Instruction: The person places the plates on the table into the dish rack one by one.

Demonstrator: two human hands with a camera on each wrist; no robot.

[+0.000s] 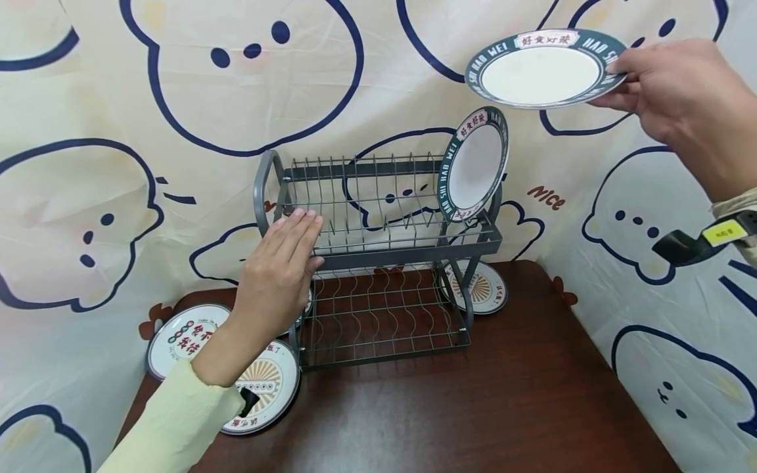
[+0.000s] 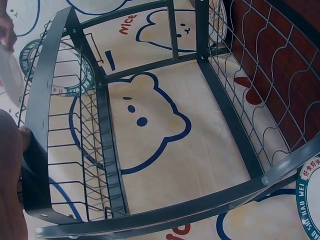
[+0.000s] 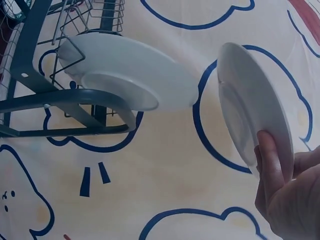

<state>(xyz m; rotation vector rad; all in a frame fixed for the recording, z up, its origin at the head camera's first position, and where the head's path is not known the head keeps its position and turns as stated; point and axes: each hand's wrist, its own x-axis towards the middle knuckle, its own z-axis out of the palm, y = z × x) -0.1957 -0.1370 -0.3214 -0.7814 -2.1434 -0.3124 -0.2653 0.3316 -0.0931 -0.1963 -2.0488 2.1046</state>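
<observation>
I see a dark wooden table backed by a cream cloth printed with navy cartoon bears. A grey two-tier wire dish rack stands toward the table's rear edge, near the middle.

My right hand is raised high above the rack's right end, well clear of it. Its grip is pinching the rim of a held plate, a white plate with a dark green lettered border, carried nearly flat with its face up. From the right wrist view, the fingers curl behind the plate's white underside.

My left hand rests against the front left corner of the rack's upper tier. Its grip is spread flat, fingers straight and together, touching the top rail without closing around it. A pale yellow sleeve covers that arm.

A racked plate of the same green-bordered pattern stands on edge, tilted, in the right end of the upper tier. The lower tier shows only wire.

Three more plates lie flat on the table: a left plate near the left edge, a front plate just beside it and partly under my forearm, and a rear plate behind the rack's right leg.
</observation>
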